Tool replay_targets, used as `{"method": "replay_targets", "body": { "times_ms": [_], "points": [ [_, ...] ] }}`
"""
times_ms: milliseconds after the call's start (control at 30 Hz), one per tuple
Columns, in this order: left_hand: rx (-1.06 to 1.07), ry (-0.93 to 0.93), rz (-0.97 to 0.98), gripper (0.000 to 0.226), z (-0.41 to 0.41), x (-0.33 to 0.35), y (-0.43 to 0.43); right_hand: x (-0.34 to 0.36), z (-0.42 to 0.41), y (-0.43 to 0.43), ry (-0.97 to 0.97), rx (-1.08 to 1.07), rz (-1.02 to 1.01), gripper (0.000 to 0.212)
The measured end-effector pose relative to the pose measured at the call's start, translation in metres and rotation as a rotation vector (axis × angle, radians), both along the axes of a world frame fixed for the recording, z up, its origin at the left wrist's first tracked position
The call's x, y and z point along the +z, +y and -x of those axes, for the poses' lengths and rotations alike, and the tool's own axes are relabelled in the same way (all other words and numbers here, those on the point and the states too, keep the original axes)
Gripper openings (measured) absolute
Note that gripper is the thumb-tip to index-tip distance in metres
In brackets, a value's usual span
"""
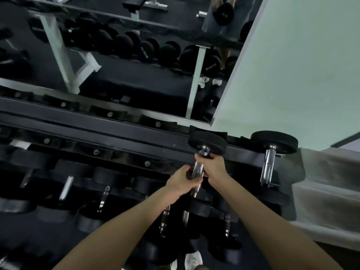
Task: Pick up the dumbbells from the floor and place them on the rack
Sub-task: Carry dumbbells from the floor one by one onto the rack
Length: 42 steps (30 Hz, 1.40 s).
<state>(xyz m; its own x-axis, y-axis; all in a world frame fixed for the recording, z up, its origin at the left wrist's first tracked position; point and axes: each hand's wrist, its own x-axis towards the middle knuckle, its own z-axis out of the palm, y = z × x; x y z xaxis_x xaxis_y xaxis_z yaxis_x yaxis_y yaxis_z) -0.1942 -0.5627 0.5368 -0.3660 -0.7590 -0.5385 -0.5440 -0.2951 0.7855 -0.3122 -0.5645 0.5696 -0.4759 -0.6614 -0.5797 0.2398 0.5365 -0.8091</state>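
While two hands (196,174) grip, one dumbbell (207,142)

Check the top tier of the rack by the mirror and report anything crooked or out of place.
Nothing stands out. Both hands, left hand and right hand, grip the chrome handle of one dumbbell being set on the rack. The neighbouring dumbbell lies roughly parallel to it. Motion blur hides finer detail.

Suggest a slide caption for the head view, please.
Both hands, left hand and right hand, set a dumbbell onto the top rack.
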Motion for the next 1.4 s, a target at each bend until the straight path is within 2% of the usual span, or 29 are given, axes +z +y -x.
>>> {"method": "replay_targets", "body": {
  "times_ms": [33, 400, 533, 667, 800, 967, 1067, 1133, 1233, 1400],
  "points": [
    [0.006, 0.017, 0.001, 0.025, 0.006, -0.002, -0.006, -0.002, 0.006, -0.007, 0.005, -0.004, -0.008, 0.014],
    [0.203, 0.159, -0.175, 0.017, 0.076, -0.022, -0.046, -0.024, 0.065, -0.073, 0.110, 0.173, -0.047, 0.015],
    [0.243, 0.144, -0.183, 0.018, 0.084, -0.034, -0.053, -0.038, 0.071, -0.086, 0.084, 0.182, -0.069, 0.012],
    [0.259, 0.142, -0.178, 0.027, 0.082, -0.047, -0.048, -0.054, 0.072, -0.079, 0.048, 0.173, -0.068, 0.018],
    [0.257, 0.149, -0.185, 0.025, 0.080, -0.048, -0.059, -0.059, 0.072, -0.086, 0.080, 0.197, -0.051, 0.025],
    [0.247, 0.057, -0.121, 0.030, 0.082, -0.042, -0.060, -0.055, 0.069, -0.084, 0.292, 0.342, -0.110, 0.036],
    [0.289, -0.003, -0.037, 0.036, 0.073, -0.035, -0.053, -0.037, 0.064, -0.071, 0.645, 0.417, -0.218, 0.052],
    [0.355, -0.014, 0.024, 0.038, 0.058, -0.030, -0.047, -0.020, 0.057, -0.054, 0.821, 0.394, -0.190, 0.049],
    [0.454, 0.033, 0.018, 0.030, 0.023, -0.023, -0.029, -0.006, 0.037, -0.023, 0.861, 0.394, -0.080, 0.038],
    [0.618, 0.098, 0.054, 0.026, -0.053, -0.011, 0.023, 0.000, -0.017, 0.025, 0.828, 0.526, 0.051, 0.039]
  ]
}}
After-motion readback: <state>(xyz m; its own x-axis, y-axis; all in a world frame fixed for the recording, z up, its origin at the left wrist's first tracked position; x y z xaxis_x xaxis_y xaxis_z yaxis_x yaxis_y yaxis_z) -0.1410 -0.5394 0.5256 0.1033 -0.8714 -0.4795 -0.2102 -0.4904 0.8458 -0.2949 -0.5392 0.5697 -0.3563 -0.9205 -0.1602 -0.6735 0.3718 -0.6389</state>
